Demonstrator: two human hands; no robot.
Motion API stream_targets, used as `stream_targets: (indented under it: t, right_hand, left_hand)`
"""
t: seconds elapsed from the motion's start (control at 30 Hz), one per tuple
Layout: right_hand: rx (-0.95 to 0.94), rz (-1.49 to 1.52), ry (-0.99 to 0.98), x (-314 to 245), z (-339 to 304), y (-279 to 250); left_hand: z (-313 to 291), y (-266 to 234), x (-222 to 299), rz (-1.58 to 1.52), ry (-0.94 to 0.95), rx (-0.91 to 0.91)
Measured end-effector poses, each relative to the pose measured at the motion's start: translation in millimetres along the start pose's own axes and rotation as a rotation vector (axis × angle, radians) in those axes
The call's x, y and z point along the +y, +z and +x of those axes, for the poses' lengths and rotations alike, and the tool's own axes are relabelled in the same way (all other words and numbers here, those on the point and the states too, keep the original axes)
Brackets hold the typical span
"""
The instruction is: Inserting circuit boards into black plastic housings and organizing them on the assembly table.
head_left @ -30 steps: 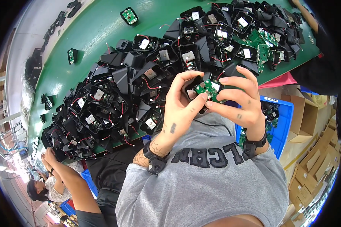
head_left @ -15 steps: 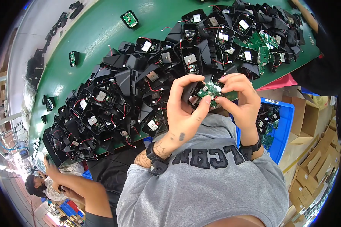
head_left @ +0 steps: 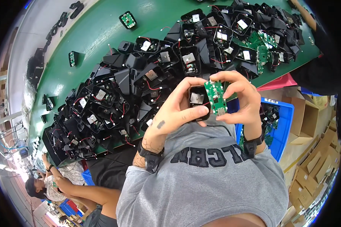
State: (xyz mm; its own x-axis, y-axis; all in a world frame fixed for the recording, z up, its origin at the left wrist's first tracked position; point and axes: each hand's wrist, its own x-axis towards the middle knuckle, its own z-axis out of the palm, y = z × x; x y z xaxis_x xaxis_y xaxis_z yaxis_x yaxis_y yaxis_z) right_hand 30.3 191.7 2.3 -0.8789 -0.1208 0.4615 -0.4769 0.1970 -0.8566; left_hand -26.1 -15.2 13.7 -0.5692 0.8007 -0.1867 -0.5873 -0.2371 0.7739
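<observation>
My left hand (head_left: 180,108) grips a black plastic housing (head_left: 197,99) in front of my chest. Its thumb lies across the front, and a silvery block shows inside the cavity. Upright beside the housing's right side is a green circuit board (head_left: 216,97), pinched along its edges by the fingers and thumb of my right hand (head_left: 241,99). Small parts dot the board's face, and a metal connector sits at its lower end. A reddish wire shows between the housing and the board.
A long heap of black housings (head_left: 123,81) with wires covers the green table (head_left: 96,34). Loose circuit boards (head_left: 262,56) lie on its right part. A blue bin (head_left: 286,125) stands right of me, near cardboard boxes (head_left: 305,117). Co-workers' arms show at left (head_left: 91,191) and upper right (head_left: 306,16).
The circuit board, tilted over the housing before, now stands upright to the housing's right in my right hand. My left hand has turned, and the housing's inside shows.
</observation>
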Motion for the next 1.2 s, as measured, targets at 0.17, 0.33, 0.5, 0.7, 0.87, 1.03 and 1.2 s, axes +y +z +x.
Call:
stream_targets:
  t: [0.17,0.33,0.5,0.7,0.87,1.03,1.2]
  right_hand:
    - [0.058,-0.166,-0.136,0,-2,13]
    - [0.067,-0.417,-0.122,-8,0,16]
    - [0.019,-0.482,-0.128,-14,2,16]
    - [-0.070,-0.465,-0.072,-16,3,12]
    - [-0.010,-0.460,0.026,-24,5,13]
    - [0.169,0.315,0.327,-18,-2,15]
    - [0.171,0.409,0.570,-15,-2,21]
  left_hand:
    - [4,4,-16,0.486,0.196,0.195]
    - [11,11,-18,0.195,0.221,0.184]
    - [7,8,-13,-0.155,0.048,0.141]
    - [7,7,-21,0.091,0.189,0.082]
    - [6,14,-20,-0.117,0.124,0.030]
    - [3,21,-19,0.120,0.230,0.040]
    - [4,20,-12,0.290,0.210,-0.020]
